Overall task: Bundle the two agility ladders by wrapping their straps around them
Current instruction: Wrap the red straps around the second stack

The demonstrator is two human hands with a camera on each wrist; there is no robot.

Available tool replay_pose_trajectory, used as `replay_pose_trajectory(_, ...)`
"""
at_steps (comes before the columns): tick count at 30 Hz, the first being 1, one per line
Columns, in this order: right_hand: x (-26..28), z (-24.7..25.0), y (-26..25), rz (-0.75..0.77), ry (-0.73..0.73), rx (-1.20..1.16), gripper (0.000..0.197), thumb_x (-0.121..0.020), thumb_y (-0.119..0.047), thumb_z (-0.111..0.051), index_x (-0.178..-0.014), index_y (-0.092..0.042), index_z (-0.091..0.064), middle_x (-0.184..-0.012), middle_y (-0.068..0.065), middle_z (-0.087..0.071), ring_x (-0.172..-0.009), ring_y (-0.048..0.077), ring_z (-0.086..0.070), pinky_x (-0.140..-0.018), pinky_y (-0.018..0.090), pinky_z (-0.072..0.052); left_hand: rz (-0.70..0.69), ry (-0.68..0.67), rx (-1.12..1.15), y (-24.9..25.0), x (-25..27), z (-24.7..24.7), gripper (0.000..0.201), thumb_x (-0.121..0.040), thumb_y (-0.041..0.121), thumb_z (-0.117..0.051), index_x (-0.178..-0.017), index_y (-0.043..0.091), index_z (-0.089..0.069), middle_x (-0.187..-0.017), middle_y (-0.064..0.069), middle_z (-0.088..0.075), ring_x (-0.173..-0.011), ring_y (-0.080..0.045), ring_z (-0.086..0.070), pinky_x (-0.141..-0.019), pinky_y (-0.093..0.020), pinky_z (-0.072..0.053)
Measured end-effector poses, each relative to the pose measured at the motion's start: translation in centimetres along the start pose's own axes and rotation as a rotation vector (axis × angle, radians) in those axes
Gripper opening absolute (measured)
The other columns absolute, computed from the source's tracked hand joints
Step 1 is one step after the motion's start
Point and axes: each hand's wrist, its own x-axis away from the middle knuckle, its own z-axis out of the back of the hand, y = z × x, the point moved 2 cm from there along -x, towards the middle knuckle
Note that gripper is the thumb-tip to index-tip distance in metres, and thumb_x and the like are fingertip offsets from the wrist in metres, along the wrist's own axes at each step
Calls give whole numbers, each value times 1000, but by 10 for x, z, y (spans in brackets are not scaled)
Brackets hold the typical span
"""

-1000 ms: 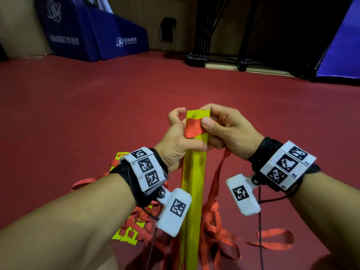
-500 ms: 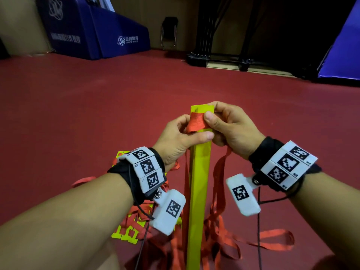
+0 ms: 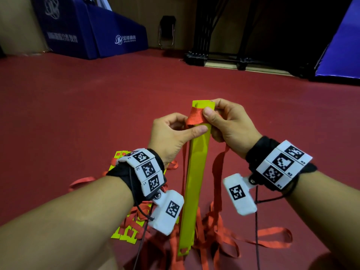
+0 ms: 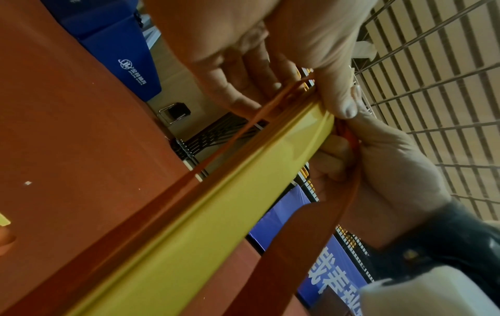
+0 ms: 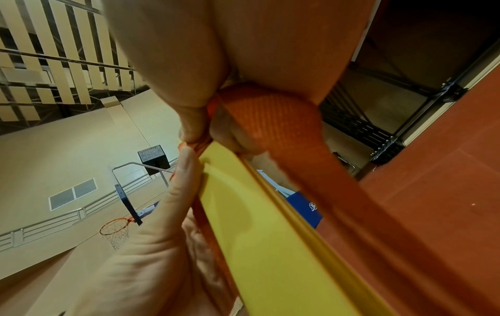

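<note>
Two hands meet at the centre of the head view, both on the top end of the stacked yellow rungs (image 3: 196,172), which stand nearly upright with their foot among loose webbing at the bottom centre. My left hand (image 3: 171,137) has its thumb laid across the face of the stack and its fingers curled behind, so it is clamping the rungs. My right hand (image 3: 229,123) pinches a bunched turn of the red strap (image 3: 194,118) against the top of the stack with its thumb, fingers curled behind.

I judge the first wrap is only just begun, and it is held by thumb pressure alone. If I ease that thumb to feed more webbing, the turn may slide off the top end, which is very near. The slack strap (image 3: 217,172) hanging down the right side runs into a tangle (image 3: 233,242) on the red floor (image 3: 78,106); a snag there could jerk the stack out of line. The second ladder (image 3: 126,230) lies at lower left, its straps mixed with this one's, so I might pull the wrong length.
</note>
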Motion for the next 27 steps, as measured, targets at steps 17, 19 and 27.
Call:
replay_pose_trajectory(17,-1,4,0,-30,66,-39,12,-99,-12,-54,-88,-11,-53,-48,-8,-40,-36,5,-32,-38,18,-24,-216,190,-222,-1,-7,5,23,-74,7,-72,-74,29,-65,-65,14,-58,-59,-7,-52,-60,-27,-46)
replay_pose_trajectory(19,-1,3,0,-30,64,-42,11,-99,-12,-54,-88,-10,-54,-49,-7,-40,-37,5,-31,-38,19,-24,-215,193,-243,-5,-8,5,14,-73,18,-71,-73,31,-64,-65,14,-59,-56,-13,-55,-58,-33,-52)
replay_pose_trajectory(27,0,4,1,-30,89,-31,11,-100,-11,-54,-90,-9,-54,-57,5,-34,-36,5,-31,-37,17,-26,-36,-10,-59,-9,-7,1,16,-91,0,-71,-84,14,-73,-75,-3,-75,-71,-14,-71,-66,-28,-58)
